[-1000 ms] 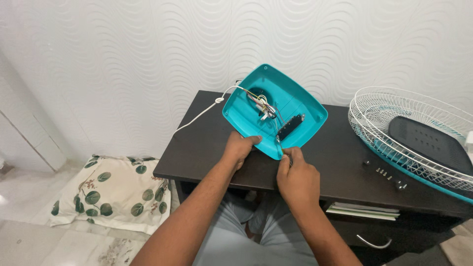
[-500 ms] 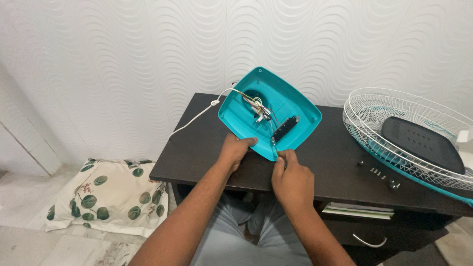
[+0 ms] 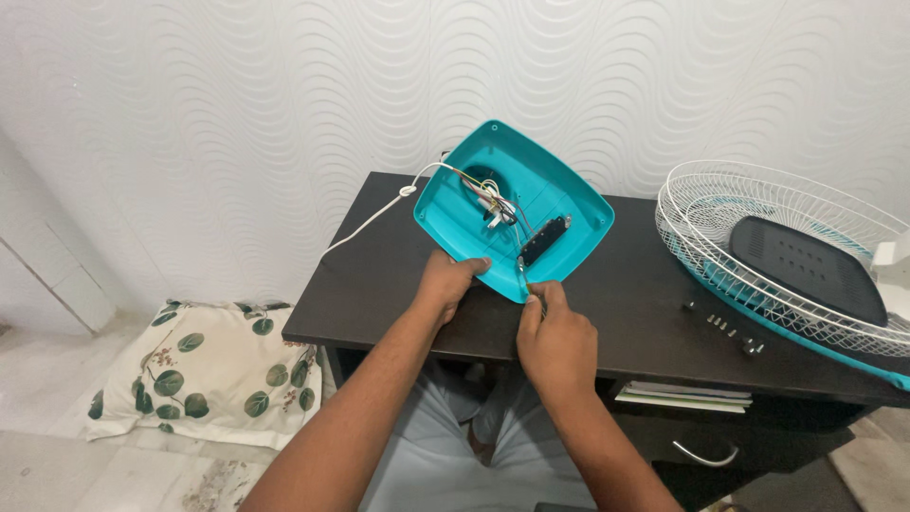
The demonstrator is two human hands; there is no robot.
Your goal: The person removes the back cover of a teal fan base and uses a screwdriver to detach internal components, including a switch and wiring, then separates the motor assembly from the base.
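- Both hands were on the teal fan base cover (image 3: pixel 517 204), which was tipped up on the front part of the dark desk (image 3: pixel 626 303), open side toward the camera.
- Left hand (image 3: pixel 447 284) was clamped on the cover's lower left rim, thumb over the edge.
- Right hand (image 3: pixel 555 337) was closed around a thin screwdriver (image 3: pixel 523 275), its tip set inside the cover's lowest corner.
- Compared with a second before, the cover sat slightly further left and higher in view, and the right hand had come up closer to the corner; I judged this a small re-aiming of the tool, with the grip otherwise unchanged.
- Inside the cover, as in a shallow tray, lay a bundle of coloured wires (image 3: pixel 495 204) near a dark round opening (image 3: pixel 482 178), and a black switch strip (image 3: pixel 544 239) lying diagonally toward the cover's right side.
- A white power cord (image 3: pixel 374 220) ran out from the cover's upper left, across the desk and over its left edge.
- Right of the cover, well apart, lay a white wire fan grille (image 3: pixel 720 204) holding a black motor housing (image 3: pixel 806 270).
- Between the cover and the grille's near rim, a few small screws (image 3: pixel 725 327) sat on the desk.
- Below the desk, right of the cover, a shelf held stacked books (image 3: pixel 682 393).
- Left of the cover, down on the floor, lay a leaf-print pillow (image 3: pixel 199 374).
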